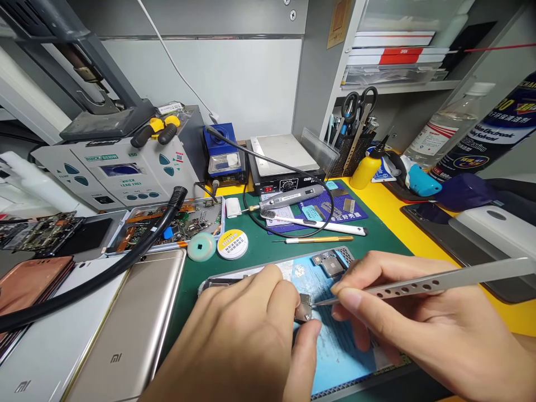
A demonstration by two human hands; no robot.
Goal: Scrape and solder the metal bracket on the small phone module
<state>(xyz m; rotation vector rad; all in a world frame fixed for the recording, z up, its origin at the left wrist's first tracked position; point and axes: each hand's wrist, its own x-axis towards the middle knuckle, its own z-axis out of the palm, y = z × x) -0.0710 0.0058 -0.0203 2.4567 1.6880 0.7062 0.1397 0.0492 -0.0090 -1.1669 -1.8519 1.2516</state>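
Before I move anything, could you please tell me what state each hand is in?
Left hand: closed around a small metallic part.
Right hand: closed on metal tweezers, tips at that part.

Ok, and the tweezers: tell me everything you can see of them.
The tweezers look like silvery metal, long and slim, with a row of round dark holes along the side and a fine, tapered point. The right hand holds them between thumb and fingers, low down near the point. They lie almost level, the broad end reaching past the right edge of the picture. The point is at the edge of a small metallic part by the left hand's fingertips; whether it grips anything is too small to tell.
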